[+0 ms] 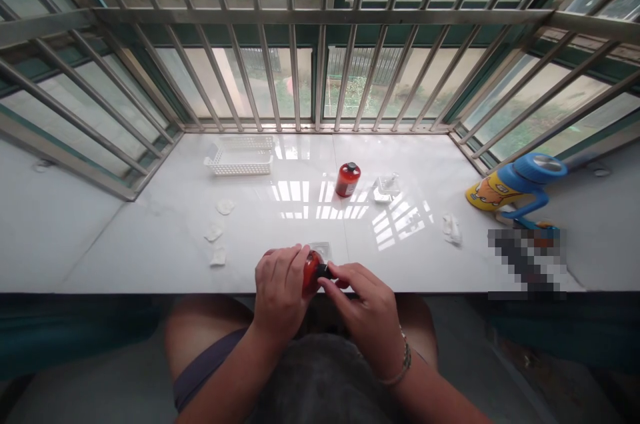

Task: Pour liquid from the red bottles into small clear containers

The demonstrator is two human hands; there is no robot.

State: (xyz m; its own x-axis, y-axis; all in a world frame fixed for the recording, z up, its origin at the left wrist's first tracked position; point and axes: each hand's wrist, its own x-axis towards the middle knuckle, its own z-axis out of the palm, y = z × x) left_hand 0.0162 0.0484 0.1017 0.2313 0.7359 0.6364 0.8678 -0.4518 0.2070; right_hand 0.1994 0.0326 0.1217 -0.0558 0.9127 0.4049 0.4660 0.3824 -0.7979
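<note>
My left hand [279, 287] is wrapped around a small red bottle [311, 269], held on its side just above the near edge of the white sill [165, 237]. The fingers of my right hand [367, 307] pinch the bottle's black cap [325, 271]. A small clear square dish [320, 249] lies on the sill right behind the bottle. A second red bottle with a dark cap [347, 179] stands upright farther back, near the middle of the sill.
A white perforated basket [240, 156] sits at the back left. Three white cotton pads [216, 232] lie to the left, another white wad [453, 227] to the right. A clear small container [387, 187] stands by the upright bottle. A yellow-and-blue water bottle [515, 185] lies at right. Window bars close the far side.
</note>
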